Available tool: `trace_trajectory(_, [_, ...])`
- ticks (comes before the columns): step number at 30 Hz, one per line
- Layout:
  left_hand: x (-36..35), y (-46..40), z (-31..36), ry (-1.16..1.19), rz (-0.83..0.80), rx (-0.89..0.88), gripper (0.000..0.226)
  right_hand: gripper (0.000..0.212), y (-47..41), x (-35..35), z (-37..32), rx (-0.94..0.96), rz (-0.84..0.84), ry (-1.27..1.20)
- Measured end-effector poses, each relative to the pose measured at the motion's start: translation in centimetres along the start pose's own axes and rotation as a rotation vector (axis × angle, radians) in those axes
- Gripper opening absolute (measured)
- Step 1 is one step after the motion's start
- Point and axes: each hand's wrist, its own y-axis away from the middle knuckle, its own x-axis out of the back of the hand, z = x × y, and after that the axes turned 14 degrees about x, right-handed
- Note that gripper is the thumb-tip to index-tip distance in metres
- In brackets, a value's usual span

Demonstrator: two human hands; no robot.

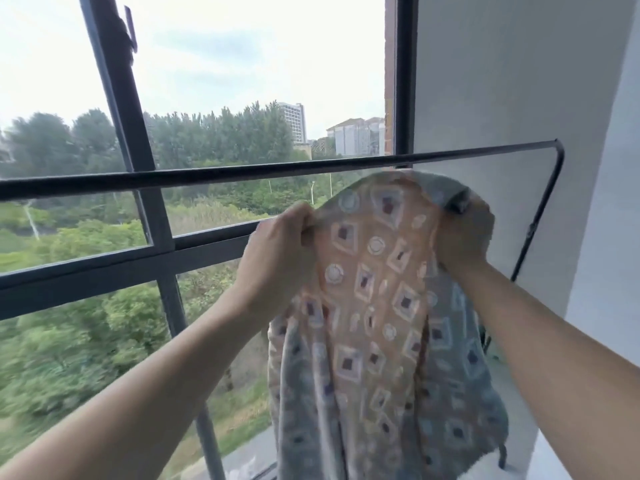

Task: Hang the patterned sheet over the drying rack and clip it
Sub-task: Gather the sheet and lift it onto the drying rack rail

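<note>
At your far left the window (pixel 149 188) fills the view, its dark frame crossing in front of trees (pixel 214 133) and pale buildings (pixel 294 121) beyond the glass. The rack (pixel 242 171) runs its black top bar across in front of that window, from the left edge up to a rounded corner at the right, where it bends down along the wall (pixel 502 81). Your left hand (pixel 277 244) is raised just under the bar, fingers curled tight and pinching the left side of the sheet's upper edge. The sheet (pixel 374 306), peach and grey-blue with squares and circles, is stretched between your two hands and hangs down bunched below them; its top fold sits just below the bar and is not over it yet. Your right hand (pixel 460 237) is closed on the sheet's right upper edge, with cloth draped over its fingers, in front of the rack's right upright.
</note>
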Motion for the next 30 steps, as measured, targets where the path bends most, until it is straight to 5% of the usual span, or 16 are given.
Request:
trace_trajectory(3, [0.1, 0.3, -0.1, -0.124, -0.185, 0.028, 0.017, 0.021, 0.9, -0.9, -2.4, -0.091, -0.66, -0.012])
trace_trajectory(5, [0.8, 0.0, 0.2, 0.034, -0.032, 0.034, 0.016, 0.014, 0.0, -0.6, -2.4, -0.078, -0.602, -0.027])
trace_trajectory(7, [1.3, 0.1, 0.4, 0.147, 0.098, 0.014, 0.014, 0.021, -0.9, 0.0, -1.7, -0.003, -0.29, -0.073])
trace_trajectory(8, [1.2, 0.2, 0.5, 0.095, 0.064, 0.007, 0.013, 0.026, -0.9, 0.3, -2.1, 0.004, -0.35, -0.062])
trace_trajectory(10, [0.8, 0.7, 0.0, -0.066, -0.062, 0.04, 0.012, 0.027, -0.1, 0.1, -2.7, -0.091, -0.818, 0.053])
trace_trajectory(11, [0.9, 0.8, -0.4, -0.061, -0.059, 0.052, 0.013, 0.025, -0.2, 0.1, -2.6, -0.13, -0.879, 0.076])
trace_trajectory(15, [1.5, 0.4, 0.5, 0.128, 0.1, -0.007, 0.016, 0.022, -0.4, 0.7, -3.3, -0.103, -0.846, -0.351])
trace_trajectory(17, [1.6, 0.2, 0.7, 0.138, -0.087, 0.096, 0.017, 0.02, 0.1, 0.0, -3.8, -0.153, -0.819, -0.467])
trace_trajectory(20, [1.4, 1.1, -1.1, -0.139, -0.666, 0.269, 0.018, 0.016, -0.8, -0.8, -1.9, -0.447, -0.218, -0.702])
trace_trajectory(22, [1.1, 1.4, -2.5, -0.165, -0.647, 0.31, 0.021, 0.019, -1.5, -1.2, -0.2, -0.489, -0.032, -0.705])
trace_trajectory(25, [1.4, 0.6, -2.5, 0.39, -0.458, 0.336, 0.016, 0.014, 0.7, -1.9, -2.6, -0.021, -0.496, -0.344])
trace_trajectory(27, [2.1, -0.2, -1.4, 0.609, -0.454, 0.265, 0.024, 0.024, 2.5, -2.6, -4.7, 0.066, -0.815, -0.315])
trace_trajectory(28, [2.3, -0.3, -1.1, 0.636, -0.443, 0.211, 0.028, 0.021, 2.9, -2.9, -5.2, 0.061, -0.87, -0.376])
trace_trajectory(30, [2.2, 0.0, -1.5, 0.636, -0.43, 0.18, 0.022, 0.017, 2.5, -3.0, -5.3, -0.069, -0.657, -0.559])
